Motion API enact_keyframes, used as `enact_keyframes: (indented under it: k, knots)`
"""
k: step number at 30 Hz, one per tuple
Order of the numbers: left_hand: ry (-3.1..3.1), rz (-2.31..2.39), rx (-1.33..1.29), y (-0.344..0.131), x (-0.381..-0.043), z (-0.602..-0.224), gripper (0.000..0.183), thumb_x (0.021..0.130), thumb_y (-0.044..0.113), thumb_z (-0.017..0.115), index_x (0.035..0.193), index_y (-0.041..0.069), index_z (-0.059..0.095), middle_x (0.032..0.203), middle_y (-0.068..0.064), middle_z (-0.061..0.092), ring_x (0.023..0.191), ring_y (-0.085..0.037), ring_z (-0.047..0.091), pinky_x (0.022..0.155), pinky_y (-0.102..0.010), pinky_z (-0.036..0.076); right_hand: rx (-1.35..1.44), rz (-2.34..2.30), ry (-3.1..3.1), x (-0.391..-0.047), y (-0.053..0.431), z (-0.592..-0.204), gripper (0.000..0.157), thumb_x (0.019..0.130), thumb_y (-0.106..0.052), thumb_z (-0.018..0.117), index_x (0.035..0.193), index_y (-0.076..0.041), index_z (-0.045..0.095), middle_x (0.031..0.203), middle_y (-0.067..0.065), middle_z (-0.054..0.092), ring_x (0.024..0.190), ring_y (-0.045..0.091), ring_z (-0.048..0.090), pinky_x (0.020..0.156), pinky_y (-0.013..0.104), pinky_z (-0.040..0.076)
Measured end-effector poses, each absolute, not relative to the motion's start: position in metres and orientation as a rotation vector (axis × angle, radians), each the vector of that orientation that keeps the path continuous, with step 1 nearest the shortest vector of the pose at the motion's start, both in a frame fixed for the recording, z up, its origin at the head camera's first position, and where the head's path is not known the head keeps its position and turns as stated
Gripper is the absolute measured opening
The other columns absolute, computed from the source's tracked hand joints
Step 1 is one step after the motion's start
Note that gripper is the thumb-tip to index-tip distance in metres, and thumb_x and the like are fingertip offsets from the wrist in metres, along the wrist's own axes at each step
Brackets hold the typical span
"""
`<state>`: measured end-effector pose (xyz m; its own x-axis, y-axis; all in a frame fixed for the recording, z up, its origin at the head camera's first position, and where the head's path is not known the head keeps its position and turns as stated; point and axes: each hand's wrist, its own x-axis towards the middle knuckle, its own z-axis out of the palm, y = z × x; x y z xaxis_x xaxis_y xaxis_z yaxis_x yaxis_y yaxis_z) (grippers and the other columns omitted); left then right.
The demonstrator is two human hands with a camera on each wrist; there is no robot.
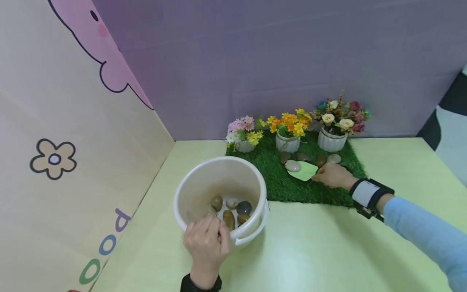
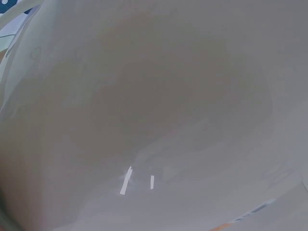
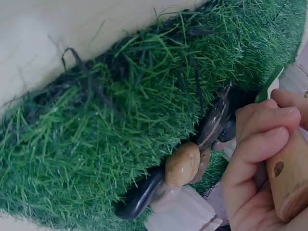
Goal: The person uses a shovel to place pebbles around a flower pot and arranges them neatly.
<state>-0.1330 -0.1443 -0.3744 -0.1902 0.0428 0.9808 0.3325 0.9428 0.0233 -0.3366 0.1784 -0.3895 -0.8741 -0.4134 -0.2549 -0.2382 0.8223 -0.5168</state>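
My left hand [image 1: 207,241] grips the near rim of a white bucket [image 1: 220,166], whose outer wall [image 2: 159,106] fills the left wrist view. Several brown, grey and dark stones [image 1: 228,219] lie on the bucket's bottom. On the right, my right hand [image 1: 333,176] holds a small trowel by its wooden handle [image 3: 288,180], fingers curled round it. The trowel's light green blade [image 1: 304,172] is low over the artificial grass mat [image 1: 281,188]. A pale stone [image 1: 292,165] overlaps the blade's left end. More stones [image 3: 183,163] sit along the mat close to the hand.
Three white pots of artificial flowers stand along the back of the mat: pink and yellow [image 1: 245,146], orange and yellow [image 1: 287,142], and mixed roses [image 1: 332,140]. A purple panel [image 1: 273,73] rises behind the table [image 1: 299,243], and a decorated wall [image 1: 91,162] borders its left side.
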Motion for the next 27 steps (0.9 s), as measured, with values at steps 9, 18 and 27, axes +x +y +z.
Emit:
enact_keyframes:
  k: [9,18,27]
  knots:
    - [-1.747,-0.261,-0.288,-0.143,-0.135,-0.372,0.022,0.066,0.013,0.042,0.046,0.015,0.033,0.042,0.008,0.028,0.04,-0.003,0.015,0.044,-0.017,0.013,-0.54,-0.465,2.792,-0.339,0.176,-0.384,0.037,0.087,-0.025,0.055,0.053,-0.017,0.044,0.048,-0.007,0.028,0.042,0.007,0.022,0.043,0.023,0.02]
    - [-1.745,-0.262,-0.283,-0.143,-0.136,-0.371,0.022,0.065,0.013,0.042,0.046,0.016,0.031,0.042,0.008,0.028,0.041,-0.003,0.014,0.044,-0.017,0.012,-0.546,-0.322,2.901,-0.342,0.177,-0.377,0.033,0.088,-0.024,0.055,0.057,-0.014,0.05,0.052,-0.003,0.036,0.047,0.012,0.034,0.044,0.025,0.026]
    - [-1.727,-0.261,-0.289,-0.143,-0.136,-0.368,0.022,0.064,0.011,0.041,0.045,0.015,0.031,0.041,0.008,0.028,0.042,-0.002,0.013,0.044,-0.016,0.012,-0.596,-0.376,2.928,-0.341,0.173,-0.38,0.032,0.09,-0.022,0.051,0.06,-0.012,0.053,0.052,-0.002,0.036,0.043,0.011,0.031,0.044,0.025,0.025]
